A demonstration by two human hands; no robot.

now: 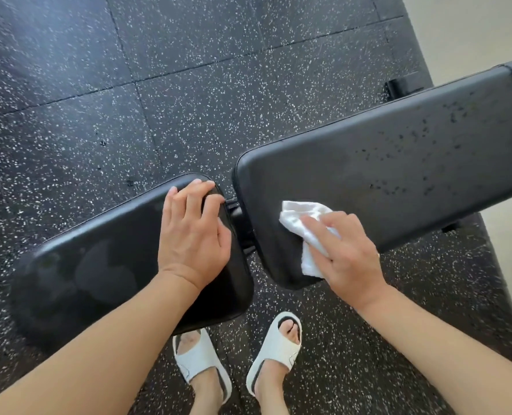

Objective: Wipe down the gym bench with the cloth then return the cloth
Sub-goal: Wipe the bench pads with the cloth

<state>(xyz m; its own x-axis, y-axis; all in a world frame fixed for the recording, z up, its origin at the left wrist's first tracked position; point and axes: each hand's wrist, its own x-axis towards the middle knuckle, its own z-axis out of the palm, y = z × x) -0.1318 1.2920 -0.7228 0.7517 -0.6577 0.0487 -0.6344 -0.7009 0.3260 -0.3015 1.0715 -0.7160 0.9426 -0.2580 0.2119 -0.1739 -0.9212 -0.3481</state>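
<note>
Black padded gym bench [398, 151] stretches across the speckled rubber floor [188, 55], droplets dotting its long pad. Left hand [193, 232] lies spread flat on the seat pad. Right hand [343, 253], fingers straight, presses the crumpled white cloth [301, 223] onto the long pad's near end.

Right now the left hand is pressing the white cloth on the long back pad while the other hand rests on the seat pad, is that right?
Not quite. The head view shows the right hand pressing the white cloth on the long back pad. The left hand is the one resting on the seat pad.
</note>
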